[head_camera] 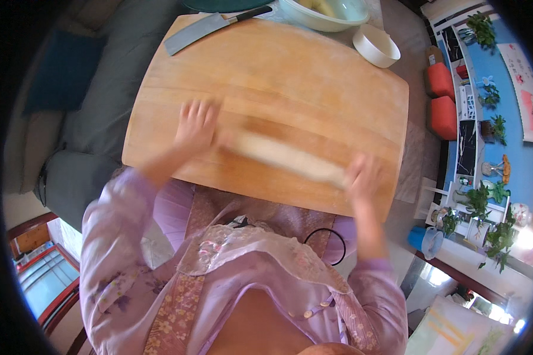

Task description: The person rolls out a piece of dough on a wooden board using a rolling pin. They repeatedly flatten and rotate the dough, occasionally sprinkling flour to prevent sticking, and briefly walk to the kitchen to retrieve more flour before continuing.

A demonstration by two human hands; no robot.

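Observation:
A long pale roll of dough point(288, 157), blurred by motion, lies slantwise on a large wooden board point(266, 66) in front of me. My left hand point(197, 122) is at the roll's left end, palm down, with its fingers stretched out over the board. At the right end, my right hand point(364, 175) has its fingers curled around or over the dough; blur hides the exact hold. A cleaver point(197, 33) with a black handle rests on the board's far left corner, away from both hands.
Beyond the board's far edge stands a pale bowl point(333, 17) with something yellowish in it. A white round container point(376, 45) sits at the far right corner. A grey sofa point(102, 88) runs along the left. Red stools point(442, 117) and potted plants point(477, 197) are farther right.

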